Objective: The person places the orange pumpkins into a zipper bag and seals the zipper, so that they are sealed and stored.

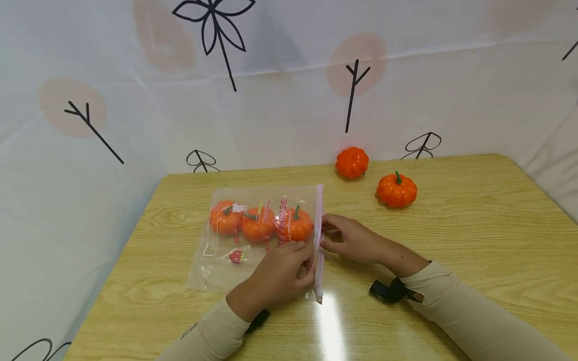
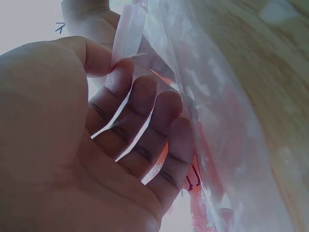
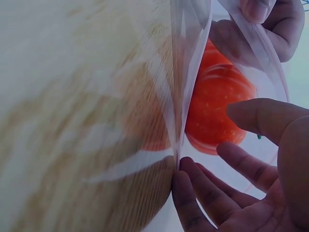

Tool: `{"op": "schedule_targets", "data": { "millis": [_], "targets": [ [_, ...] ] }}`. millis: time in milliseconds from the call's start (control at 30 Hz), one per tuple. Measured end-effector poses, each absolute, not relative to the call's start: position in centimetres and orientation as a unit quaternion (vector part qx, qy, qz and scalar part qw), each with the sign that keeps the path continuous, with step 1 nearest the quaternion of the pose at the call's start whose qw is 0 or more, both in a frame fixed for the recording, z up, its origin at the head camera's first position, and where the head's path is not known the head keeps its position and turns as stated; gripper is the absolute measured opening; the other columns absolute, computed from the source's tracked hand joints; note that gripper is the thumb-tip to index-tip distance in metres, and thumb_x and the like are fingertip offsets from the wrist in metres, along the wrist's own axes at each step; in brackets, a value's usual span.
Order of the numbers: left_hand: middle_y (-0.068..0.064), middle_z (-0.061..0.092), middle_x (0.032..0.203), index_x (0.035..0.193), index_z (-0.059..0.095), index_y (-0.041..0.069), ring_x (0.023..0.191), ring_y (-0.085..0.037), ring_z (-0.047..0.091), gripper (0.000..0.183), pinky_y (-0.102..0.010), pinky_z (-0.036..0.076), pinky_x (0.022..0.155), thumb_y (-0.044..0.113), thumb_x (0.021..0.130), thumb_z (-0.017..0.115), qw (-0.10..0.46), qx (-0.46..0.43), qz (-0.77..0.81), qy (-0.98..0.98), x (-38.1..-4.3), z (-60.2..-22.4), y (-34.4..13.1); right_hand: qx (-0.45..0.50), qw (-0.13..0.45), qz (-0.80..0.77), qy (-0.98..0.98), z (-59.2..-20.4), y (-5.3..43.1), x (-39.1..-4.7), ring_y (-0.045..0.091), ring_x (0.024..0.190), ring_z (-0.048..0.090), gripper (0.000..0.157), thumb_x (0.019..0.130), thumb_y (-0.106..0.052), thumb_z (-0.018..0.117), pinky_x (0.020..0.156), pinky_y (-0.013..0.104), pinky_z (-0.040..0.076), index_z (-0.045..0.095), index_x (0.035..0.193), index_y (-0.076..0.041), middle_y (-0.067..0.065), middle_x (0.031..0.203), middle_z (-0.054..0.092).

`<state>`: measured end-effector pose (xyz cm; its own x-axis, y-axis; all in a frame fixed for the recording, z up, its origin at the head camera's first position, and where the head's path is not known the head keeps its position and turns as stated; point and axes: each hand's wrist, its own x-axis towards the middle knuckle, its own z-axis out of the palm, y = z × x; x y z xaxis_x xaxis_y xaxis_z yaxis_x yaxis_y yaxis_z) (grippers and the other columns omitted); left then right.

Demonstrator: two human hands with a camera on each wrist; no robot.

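A clear zip bag [image 1: 257,255] with pink printing lies on the table, its pale pink zip edge [image 1: 319,200] towards the right. Inside it, three orange toy pumpkins [image 1: 258,228] with green stems sit in a row. My left hand [image 1: 282,273] pinches the bag's zip edge between thumb and index finger, the other fingers loosely bent against the plastic. At the mouth is my right hand [image 1: 354,240], thumb and fingers apart, fingertips touching the lower lip. In the right wrist view the bag's lips stand apart, and a pumpkin [image 3: 217,106] shows between them.
Two more orange toy pumpkins rest on the wooden table [image 1: 474,220]: one [image 1: 352,163] at the back edge, one [image 1: 397,191] nearer and to the right. A white patterned cloth [image 1: 289,110] hangs behind the table. A black wrist device [image 1: 388,291] is on the right wrist.
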<state>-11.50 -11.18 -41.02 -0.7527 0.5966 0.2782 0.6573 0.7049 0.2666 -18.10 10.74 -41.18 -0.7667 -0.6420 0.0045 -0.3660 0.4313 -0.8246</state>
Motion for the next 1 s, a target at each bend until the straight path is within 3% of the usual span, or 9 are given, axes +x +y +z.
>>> {"op": "schedule_targets", "data": {
  "millis": [167, 567, 1000],
  "targets": [
    [0.012, 0.044, 0.074, 0.077, 0.055, 0.024, 0.069, -0.004, 0.042, 0.015, -0.030, 0.034, 0.075, 0.024, 0.084, 0.068, 0.073, -0.336, -0.175, -0.923, -11.53, -40.98, -11.20, -0.307, 0.154, -0.438, 0.831, -41.24, 10.76, -18.10, 0.031, 0.127, 0.058, 0.036, 0.096, -0.014, 0.065, 0.103, 0.047, 0.049, 0.054, 0.130, -0.007, 0.012, 0.131, 0.063],
    [0.012, 0.045, 0.075, 0.078, 0.054, 0.023, 0.071, -0.005, 0.043, 0.015, -0.021, 0.034, 0.066, 0.024, 0.086, 0.067, 0.055, -0.340, -0.179, -0.922, -11.54, -40.81, -11.26, -0.306, 0.153, -0.435, 0.833, -41.18, 10.70, -18.02, 0.033, 0.128, 0.058, 0.037, 0.096, -0.014, 0.065, 0.103, 0.046, 0.050, 0.052, 0.129, -0.006, 0.013, 0.132, 0.062],
    [0.011, 0.050, 0.078, 0.081, 0.059, 0.021, 0.073, -0.005, 0.046, 0.011, -0.022, 0.039, 0.069, 0.025, 0.088, 0.066, 0.040, -0.333, -0.182, -0.924, -11.52, -40.81, -11.26, -0.318, 0.130, -0.413, 0.844, -41.23, 10.64, -17.95, 0.033, 0.126, 0.059, 0.036, 0.095, -0.016, 0.067, 0.104, 0.047, 0.049, 0.054, 0.127, -0.004, 0.014, 0.132, 0.062]
  ]
}}
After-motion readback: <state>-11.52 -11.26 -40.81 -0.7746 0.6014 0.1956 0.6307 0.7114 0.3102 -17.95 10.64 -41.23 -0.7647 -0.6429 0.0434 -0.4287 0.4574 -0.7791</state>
